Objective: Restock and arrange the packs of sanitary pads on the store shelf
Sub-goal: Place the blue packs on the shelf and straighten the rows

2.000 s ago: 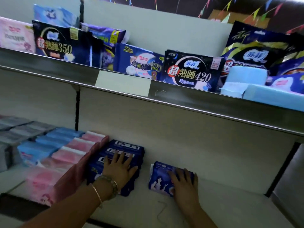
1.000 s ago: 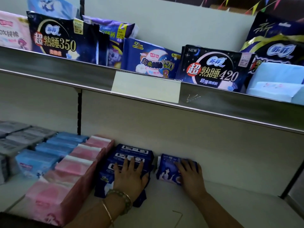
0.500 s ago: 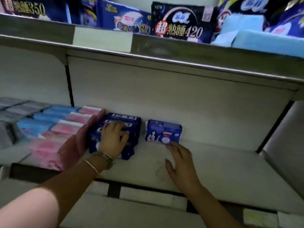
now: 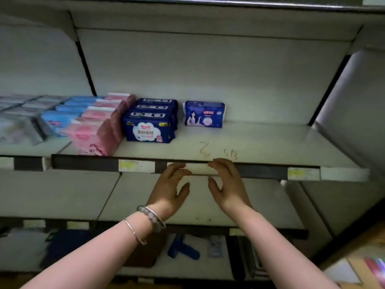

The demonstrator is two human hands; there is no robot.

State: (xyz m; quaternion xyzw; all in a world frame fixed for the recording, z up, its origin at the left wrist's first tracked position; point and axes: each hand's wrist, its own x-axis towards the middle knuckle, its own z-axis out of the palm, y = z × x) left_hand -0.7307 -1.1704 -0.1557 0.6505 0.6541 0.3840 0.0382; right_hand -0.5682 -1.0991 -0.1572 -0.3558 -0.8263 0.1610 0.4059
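Carrying the stock, shelf: pale grey metal store shelf point(image 4: 270, 142) running left to right, with a dark rail point(image 4: 260, 172) along its near edge.
Left rows: grey soft packs point(image 4: 18, 126) at far left, then light blue packs point(image 4: 56, 119), then pink packs point(image 4: 98, 130), each row running from near to far and touching its neighbour.
Dark blue row: three dark blue rectangular sanitary pad packs point(image 4: 150, 124) stand upright one behind another, just right of the pink row and touching it.
Single pack: one dark blue pad pack with a printed figure point(image 4: 204, 114) stands upright against the far wall, right of the dark blue row and apart from it.
Left hand point(image 4: 170, 184): at the near rail, bent fingertips resting on the left end of a white paper tag point(image 4: 198, 169); thumb spread away below, pinching nothing.
Right hand point(image 4: 227, 182): fingers curled loosely over the rail at the tag's right end, thumb held apart below, gripping nothing.
Other tags: yellowish labels point(image 4: 135, 165) further left and right on the rail.
Marks: faint scribbles point(image 4: 205, 151) on the shelf, just beyond the hands.
Wrist: pale bead bracelet point(image 4: 151, 216) and thin bangle point(image 4: 134, 232) on the left arm.
Ring: gold band point(image 4: 177, 177) on a left finger.
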